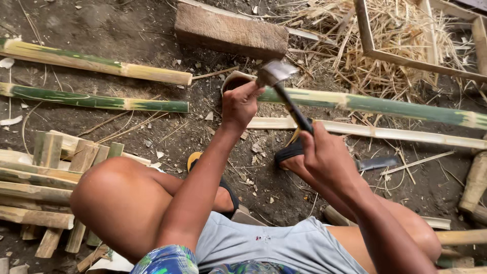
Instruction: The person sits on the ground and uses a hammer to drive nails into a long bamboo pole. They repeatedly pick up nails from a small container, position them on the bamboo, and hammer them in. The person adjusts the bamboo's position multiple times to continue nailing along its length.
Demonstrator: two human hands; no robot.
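Note:
My left hand [240, 104] grips the near end of a long green-and-yellow bamboo pole [375, 105] that runs off to the right. My right hand [324, 157] holds the dark handle of a hatchet [276, 73], whose metal head sits over the pole's cut end, just above my left hand. I sit low with both knees up, a sandalled foot [291, 152] under the pole.
A wooden block [231, 31] lies just beyond the pole's end. Two bamboo poles [96, 63] lie at left, split bamboo pieces [45, 177] stack at lower left. A wooden frame [370, 48] on straw sits top right. A knife blade [378, 163] lies on the dirt.

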